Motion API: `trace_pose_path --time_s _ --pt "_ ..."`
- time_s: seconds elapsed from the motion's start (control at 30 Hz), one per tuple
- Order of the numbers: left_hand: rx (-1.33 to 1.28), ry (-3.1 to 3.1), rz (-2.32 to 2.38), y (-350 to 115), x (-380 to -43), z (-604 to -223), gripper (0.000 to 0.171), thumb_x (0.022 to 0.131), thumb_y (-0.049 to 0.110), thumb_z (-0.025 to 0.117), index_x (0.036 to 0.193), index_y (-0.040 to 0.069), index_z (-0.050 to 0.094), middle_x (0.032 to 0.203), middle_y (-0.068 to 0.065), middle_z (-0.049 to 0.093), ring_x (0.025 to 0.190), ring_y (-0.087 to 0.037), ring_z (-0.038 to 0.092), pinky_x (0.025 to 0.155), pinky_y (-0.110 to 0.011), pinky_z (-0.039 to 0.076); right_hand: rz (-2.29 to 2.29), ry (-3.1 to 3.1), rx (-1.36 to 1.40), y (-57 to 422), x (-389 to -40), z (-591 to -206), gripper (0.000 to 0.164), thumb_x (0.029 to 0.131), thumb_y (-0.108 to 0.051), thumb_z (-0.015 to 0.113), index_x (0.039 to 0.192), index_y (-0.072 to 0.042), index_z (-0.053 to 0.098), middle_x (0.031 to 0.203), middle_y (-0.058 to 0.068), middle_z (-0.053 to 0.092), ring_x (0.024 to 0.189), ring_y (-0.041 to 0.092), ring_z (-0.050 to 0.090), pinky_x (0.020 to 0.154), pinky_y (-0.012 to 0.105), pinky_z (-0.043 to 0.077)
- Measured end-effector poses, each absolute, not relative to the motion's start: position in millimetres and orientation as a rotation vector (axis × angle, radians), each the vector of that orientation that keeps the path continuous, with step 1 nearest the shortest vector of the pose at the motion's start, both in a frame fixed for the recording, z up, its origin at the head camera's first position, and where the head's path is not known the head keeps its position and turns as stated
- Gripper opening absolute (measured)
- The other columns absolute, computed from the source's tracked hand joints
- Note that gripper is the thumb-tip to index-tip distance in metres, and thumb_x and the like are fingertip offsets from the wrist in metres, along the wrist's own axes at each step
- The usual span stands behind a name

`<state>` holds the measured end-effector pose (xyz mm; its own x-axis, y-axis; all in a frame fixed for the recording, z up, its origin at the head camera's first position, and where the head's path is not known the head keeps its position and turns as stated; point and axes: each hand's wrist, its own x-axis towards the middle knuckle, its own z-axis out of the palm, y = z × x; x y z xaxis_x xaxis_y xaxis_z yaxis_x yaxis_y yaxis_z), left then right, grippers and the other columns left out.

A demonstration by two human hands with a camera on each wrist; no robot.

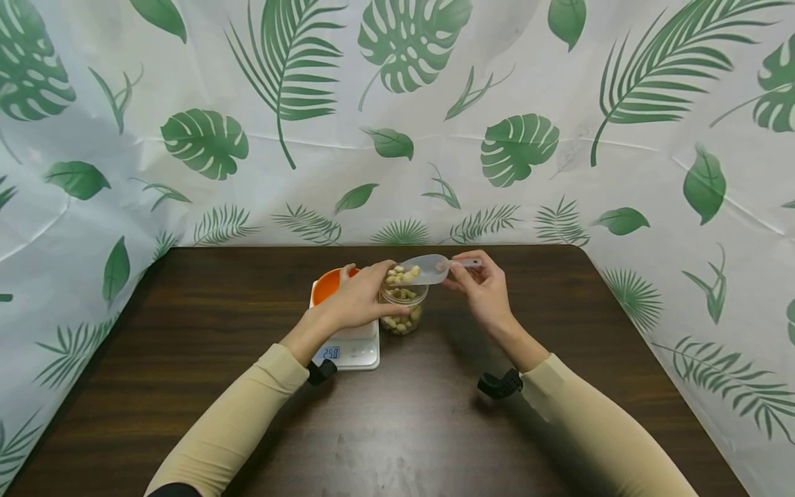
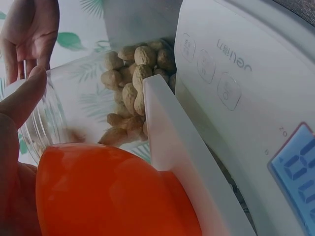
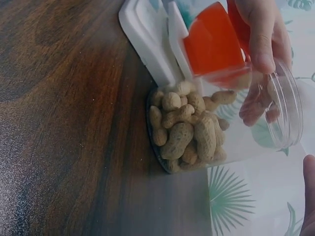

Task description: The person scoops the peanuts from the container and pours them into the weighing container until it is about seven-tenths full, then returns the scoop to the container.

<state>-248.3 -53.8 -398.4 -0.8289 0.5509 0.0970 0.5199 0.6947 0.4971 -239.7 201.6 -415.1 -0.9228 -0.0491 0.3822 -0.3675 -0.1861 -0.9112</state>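
My left hand (image 1: 355, 301) grips a clear jar (image 3: 241, 147) near its rim, thumb on the near side and fingers behind. Unshelled peanuts (image 3: 189, 132) fill the lower part of the jar, which stands upright on the table beside a white kitchen scale (image 1: 363, 357). Over the jar's mouth, a translucent scoop (image 1: 430, 268) lies roughly level with several peanuts at its left end. My right hand (image 1: 487, 293) pinches the scoop's handle between thumb and fingers. An orange bowl (image 2: 113, 191) sits on the scale, partly hidden by my left hand in the head view.
The scale's lit display (image 1: 328, 353) shows digits at its front. A dark wooden table (image 1: 422, 414) runs back to a leaf-patterned sheet (image 1: 422, 172) that hangs behind and at the sides. Both wrists carry black camera mounts (image 1: 499, 384).
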Motion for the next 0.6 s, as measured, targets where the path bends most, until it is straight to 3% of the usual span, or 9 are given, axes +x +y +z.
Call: trace_pose_path --time_s 0.17,0.37,0.6 --pt "0.895 2.833 0.820 -54.2 -249.1 -399.6 0.086 0.090 0.057 0.074 0.152 0.009 0.041 0.146 -0.006 0.054 0.131 -0.025 0.052 0.111 -0.071 0.015 2.244 -1.823 0.456 202.5 -241.1 -418.5 0.009 0.103 0.001 0.059 0.110 -0.001 0.064 0.107 0.015 0.063 0.100 0.023 0.068 0.085 0.046 0.056" --pt "0.884 2.845 0.815 -53.5 -249.8 -402.4 0.087 0.089 0.057 0.074 0.154 0.010 0.041 0.147 -0.005 0.055 0.131 -0.024 0.052 0.111 -0.071 0.014 2.284 -1.780 0.450 204.7 -242.5 -422.7 0.010 0.103 0.001 0.059 0.111 0.003 0.063 0.105 0.012 0.065 0.098 0.021 0.068 0.083 0.043 0.058" --pt "0.875 2.857 0.835 -53.4 -249.7 -403.5 0.090 0.088 0.058 0.075 0.154 0.008 0.041 0.143 -0.005 0.057 0.129 -0.025 0.053 0.112 -0.069 0.013 2.319 -1.743 0.475 204.7 -243.0 -421.3 0.030 0.103 0.000 0.059 0.119 0.023 0.048 0.103 0.011 0.067 0.097 0.020 0.069 0.081 0.039 0.059"
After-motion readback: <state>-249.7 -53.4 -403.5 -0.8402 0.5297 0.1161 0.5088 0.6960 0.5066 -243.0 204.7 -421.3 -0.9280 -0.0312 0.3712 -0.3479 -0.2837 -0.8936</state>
